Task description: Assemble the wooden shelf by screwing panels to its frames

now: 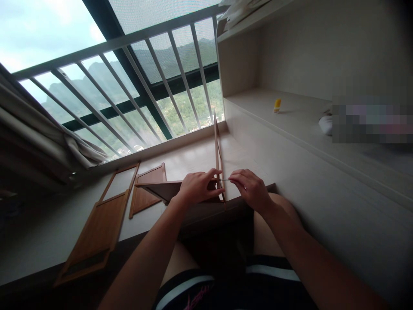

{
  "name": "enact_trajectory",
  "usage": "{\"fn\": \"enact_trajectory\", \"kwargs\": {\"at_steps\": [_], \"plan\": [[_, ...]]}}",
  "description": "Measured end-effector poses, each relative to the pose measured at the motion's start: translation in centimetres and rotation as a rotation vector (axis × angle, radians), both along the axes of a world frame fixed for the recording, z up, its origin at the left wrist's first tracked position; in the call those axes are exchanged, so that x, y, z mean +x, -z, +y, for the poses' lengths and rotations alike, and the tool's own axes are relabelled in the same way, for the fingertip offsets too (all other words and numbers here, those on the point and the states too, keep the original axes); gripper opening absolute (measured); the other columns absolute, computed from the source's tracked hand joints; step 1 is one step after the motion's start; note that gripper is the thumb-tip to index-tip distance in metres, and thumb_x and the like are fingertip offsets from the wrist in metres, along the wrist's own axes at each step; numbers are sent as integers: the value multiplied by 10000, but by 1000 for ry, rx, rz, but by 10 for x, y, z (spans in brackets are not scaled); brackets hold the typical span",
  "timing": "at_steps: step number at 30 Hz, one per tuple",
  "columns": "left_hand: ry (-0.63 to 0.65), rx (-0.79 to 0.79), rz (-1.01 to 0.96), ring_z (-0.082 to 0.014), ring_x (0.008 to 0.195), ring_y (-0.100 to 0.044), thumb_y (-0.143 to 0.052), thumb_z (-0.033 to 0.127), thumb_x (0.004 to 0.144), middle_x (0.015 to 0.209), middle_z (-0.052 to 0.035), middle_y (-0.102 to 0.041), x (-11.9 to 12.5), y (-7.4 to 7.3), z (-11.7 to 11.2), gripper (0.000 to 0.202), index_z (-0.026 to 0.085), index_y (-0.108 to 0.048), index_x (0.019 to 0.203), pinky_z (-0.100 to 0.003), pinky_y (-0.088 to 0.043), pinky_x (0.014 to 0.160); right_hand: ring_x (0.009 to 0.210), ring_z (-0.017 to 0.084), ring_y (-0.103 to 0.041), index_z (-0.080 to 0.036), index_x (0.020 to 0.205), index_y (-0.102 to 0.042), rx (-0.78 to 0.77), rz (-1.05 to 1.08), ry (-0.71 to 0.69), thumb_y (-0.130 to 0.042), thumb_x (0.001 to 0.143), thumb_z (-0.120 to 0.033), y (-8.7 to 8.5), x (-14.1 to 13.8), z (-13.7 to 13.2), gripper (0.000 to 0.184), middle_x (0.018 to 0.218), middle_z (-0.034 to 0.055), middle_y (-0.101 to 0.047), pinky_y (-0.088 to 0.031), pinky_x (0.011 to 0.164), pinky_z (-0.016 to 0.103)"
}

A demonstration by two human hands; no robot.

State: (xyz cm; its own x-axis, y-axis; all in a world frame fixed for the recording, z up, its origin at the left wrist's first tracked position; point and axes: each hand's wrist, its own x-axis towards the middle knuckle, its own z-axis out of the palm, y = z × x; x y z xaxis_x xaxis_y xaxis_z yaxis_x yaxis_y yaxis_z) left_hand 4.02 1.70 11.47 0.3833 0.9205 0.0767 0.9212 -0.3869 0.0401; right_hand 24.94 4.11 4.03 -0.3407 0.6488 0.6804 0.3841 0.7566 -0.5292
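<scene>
My left hand (196, 186) grips a thin upright wooden panel (218, 146) where it meets a flat brown wooden board (161, 188) on the window ledge. My right hand (250, 187) is pinched just right of that joint, its fingers closed on something thin, perhaps a small screw or pin, that points at the panel. Both forearms reach out over my knees.
Two more wooden panels lie on the ledge (193, 157): a long framed one (100, 226) at the left and a smaller one (146, 196) beside it. White window railing (129, 86) and a curtain (38, 133) stand behind. On the shelf (290, 114) at the right sits a small yellow object (277, 105).
</scene>
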Motion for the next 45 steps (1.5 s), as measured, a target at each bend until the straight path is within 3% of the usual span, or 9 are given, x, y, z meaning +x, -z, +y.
{"fn": "enact_trajectory", "kwargs": {"at_steps": [8,16,21,27,30,35,41,45], "plan": [[1,-9,-8,-247,906,-685,-466,712,802,932,-3,-726,0,-1,0,606,332,-473,1274,-298,-454,708,970,227,-586,-257,1031,-665,21,-72,14,-505,937,-240,0,4,-2,187,1007,61,-676,-486,869,383],[-2,-3,-6,-246,902,-685,-467,698,810,932,1,-727,0,-1,0,596,332,-470,1281,-298,-458,703,910,221,-608,-238,959,-657,-66,18,-34,-488,946,-295,-5,1,-1,179,926,68,-669,-487,842,370],[3,-4,-14,-246,903,-686,-471,696,810,935,5,-728,0,-1,0,592,334,-471,1278,-296,-454,702,826,199,-617,-219,905,-652,-236,118,-56,-490,946,-355,-6,-3,-3,215,855,55,-667,-485,766,332],[3,-1,-8,-247,906,-686,-471,701,806,941,-1,-726,1,-2,-1,593,333,-472,1271,-298,-457,703,605,146,-556,-204,921,-675,-559,263,-93,-490,922,-468,-1,-8,-4,322,686,11,-607,-465,538,263],[-4,-9,-9,-241,915,-685,-477,699,804,930,-7,-726,1,-2,-1,597,328,-474,1273,-293,-459,715,575,135,-532,-198,915,-681,-607,304,-90,-524,895,-493,-1,-9,-4,334,697,11,-605,-454,495,250],[2,-8,-4,-245,903,-686,-461,701,811,931,-5,-725,0,-2,-1,595,329,-474,1275,-297,-458,698,601,132,-551,-196,915,-677,-553,312,-86,-564,881,-464,-3,-6,-2,293,834,36,-648,-481,515,264],[10,-1,-3,-254,908,-687,-448,713,810,943,1,-726,0,0,0,598,336,-470,1274,-301,-451,683,860,191,-607,-214,924,-668,-392,235,-89,-542,916,-363,-4,-5,-2,195,923,53,-652,-509,643,290],[8,-9,-8,-250,911,-687,-451,709,812,947,-1,-728,0,0,0,598,334,-470,1278,-299,-452,690,896,199,-605,-225,928,-665,-272,156,-69,-531,929,-310,-5,-4,-3,159,929,55,-651,-507,737,321]]}}
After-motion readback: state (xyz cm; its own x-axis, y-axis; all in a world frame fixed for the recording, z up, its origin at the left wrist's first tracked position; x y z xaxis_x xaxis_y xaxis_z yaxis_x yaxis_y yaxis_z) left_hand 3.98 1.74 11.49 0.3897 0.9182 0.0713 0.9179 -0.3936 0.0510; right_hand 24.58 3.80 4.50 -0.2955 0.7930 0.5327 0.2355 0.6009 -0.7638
